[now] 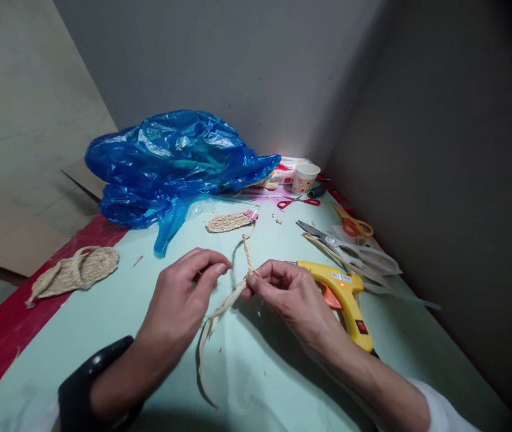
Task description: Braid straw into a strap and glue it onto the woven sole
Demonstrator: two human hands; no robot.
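A thin braid of pale plant fibre point(248, 252) stands up from the fingertips of my right hand point(289, 297), which pinches it at its lower part. Below that grip, long loose strands point(226, 306) hang down and left toward the table. My left hand point(188, 291) is just left of the braid, thumb and forefinger brought together; whatever is between them is too small to make out. Beyond the hands lies a small woven sole point(228, 222) with a pink piece at its right end. A finished-looking woven slipper point(78, 270) rests at the left.
A yellow glue gun point(350, 306) lies beside my right hand. Behind it are large shears point(350, 246), orange-handled scissors point(355, 225) and red-handled scissors point(298, 203). A blue plastic bag point(179, 156) and a paper cup point(305, 177) stand at the back against grey walls.
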